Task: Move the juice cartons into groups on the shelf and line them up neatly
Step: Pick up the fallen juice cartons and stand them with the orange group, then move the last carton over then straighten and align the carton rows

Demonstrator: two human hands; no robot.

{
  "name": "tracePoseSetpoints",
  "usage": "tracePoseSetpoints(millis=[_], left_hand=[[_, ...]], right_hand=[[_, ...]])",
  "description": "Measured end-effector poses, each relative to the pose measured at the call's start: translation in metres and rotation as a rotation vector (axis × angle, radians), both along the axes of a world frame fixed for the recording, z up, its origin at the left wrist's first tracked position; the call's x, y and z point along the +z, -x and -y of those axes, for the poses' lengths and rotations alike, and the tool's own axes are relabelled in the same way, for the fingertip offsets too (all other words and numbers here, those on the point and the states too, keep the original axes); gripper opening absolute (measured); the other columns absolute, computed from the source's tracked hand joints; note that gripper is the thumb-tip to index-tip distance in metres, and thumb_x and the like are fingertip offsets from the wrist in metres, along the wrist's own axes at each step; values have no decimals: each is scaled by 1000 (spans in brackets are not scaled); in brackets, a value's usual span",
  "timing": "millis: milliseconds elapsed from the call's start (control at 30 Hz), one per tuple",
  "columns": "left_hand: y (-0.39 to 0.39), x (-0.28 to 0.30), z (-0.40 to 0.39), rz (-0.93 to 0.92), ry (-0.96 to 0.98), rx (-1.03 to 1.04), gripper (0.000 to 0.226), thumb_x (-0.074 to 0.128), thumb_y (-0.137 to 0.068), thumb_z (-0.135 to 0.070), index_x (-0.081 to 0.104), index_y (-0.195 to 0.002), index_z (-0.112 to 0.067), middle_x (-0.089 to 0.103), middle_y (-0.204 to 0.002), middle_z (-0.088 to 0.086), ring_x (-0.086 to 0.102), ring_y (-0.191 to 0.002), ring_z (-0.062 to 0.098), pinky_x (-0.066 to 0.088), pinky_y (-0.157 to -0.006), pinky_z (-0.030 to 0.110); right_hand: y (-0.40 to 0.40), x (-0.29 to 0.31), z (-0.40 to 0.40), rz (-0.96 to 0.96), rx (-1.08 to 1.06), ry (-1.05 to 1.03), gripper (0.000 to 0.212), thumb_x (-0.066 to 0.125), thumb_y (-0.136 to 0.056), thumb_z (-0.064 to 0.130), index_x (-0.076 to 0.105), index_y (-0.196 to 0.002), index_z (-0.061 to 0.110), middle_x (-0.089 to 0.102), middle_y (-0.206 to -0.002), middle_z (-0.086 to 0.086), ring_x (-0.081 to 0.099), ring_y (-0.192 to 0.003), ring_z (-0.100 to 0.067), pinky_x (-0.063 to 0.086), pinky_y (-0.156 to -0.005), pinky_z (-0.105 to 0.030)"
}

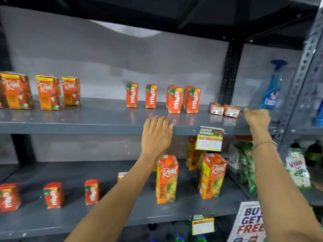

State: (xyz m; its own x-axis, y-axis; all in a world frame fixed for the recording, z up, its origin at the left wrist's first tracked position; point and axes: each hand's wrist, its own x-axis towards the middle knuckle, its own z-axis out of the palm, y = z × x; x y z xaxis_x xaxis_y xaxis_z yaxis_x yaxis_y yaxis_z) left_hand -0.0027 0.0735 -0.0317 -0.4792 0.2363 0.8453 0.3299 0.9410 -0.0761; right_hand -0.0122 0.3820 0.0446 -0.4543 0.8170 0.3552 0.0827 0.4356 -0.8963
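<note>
On the upper grey shelf (70,123) stand several small red Maaza cartons (174,100), spaced apart, with the right ones paired front to back. Two small cartons (224,110) lie on their sides at the right. Larger Real cartons (49,92) stand at the left. My left hand (156,135) rests flat on the shelf's front edge, holding nothing. My right hand (257,117) is closed in a loose fist just right of the lying cartons, empty as far as I can see. The lower shelf holds Real pineapple cartons (167,179) and small Maaza cartons (53,195).
A blue spray bottle (271,88) stands at the upper shelf's far right, beside a perforated metal upright (300,81). Price tags (209,138) hang from the shelf edges. Green packets (246,165) and a sale sign (250,222) sit at the lower right.
</note>
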Motion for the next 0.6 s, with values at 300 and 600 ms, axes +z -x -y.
tracePoseSetpoints(millis=[300, 600], left_hand=[[11, -8, -1, -163, -14, 5, 39, 35, -95, -30, 67, -98, -9, 71, -100, 9, 67, -90, 27, 51, -82, 37], [16, -10, 0, -206, 5, 31, 36, 40, -93, -30, 68, -97, -9, 72, -98, 9, 68, -88, 27, 52, -81, 36]], right_hand=[[44, 15, -1, 185, 175, -35, 68, 57, -87, 42, 42, -131, -7, 47, -140, -23, 43, -130, -36, 36, -105, -37], [47, 9, 1, 185, 177, -100, 52, 64, -84, 32, 51, -121, -1, 60, -123, -19, 58, -113, -33, 46, -89, -36]])
